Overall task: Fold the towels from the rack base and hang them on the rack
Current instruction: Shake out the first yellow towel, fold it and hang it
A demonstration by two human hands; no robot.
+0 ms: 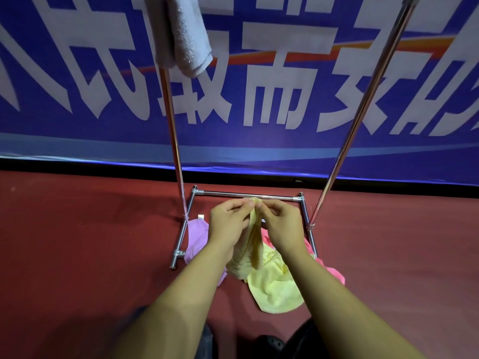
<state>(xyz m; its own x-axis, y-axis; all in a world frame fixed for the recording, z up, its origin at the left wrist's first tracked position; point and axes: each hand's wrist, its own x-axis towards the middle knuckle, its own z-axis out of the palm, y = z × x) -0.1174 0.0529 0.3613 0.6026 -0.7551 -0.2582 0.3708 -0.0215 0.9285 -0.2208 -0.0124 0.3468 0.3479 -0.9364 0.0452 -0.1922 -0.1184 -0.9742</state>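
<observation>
A yellow towel (pixel 269 281) hangs bunched from both my hands over the rack base (pixel 246 196). My left hand (pixel 228 224) and my right hand (pixel 281 224) pinch its top edge side by side, fingertips nearly touching. The towel's lower part trails onto the floor. A purple towel (pixel 198 238) lies at the left of the base and a pink towel (pixel 334 274) at the right, both partly hidden by my arms. A grey folded towel (pixel 184 32) hangs from the top of the rack at the upper left.
Two chrome uprights, the left upright (pixel 173 141) and the right upright (pixel 363 99), rise from the base. Behind stands a blue banner (pixel 259 99) with large white characters. The floor is red carpet (pixel 77 242). My dark shoes (pixel 269 345) show at the bottom edge.
</observation>
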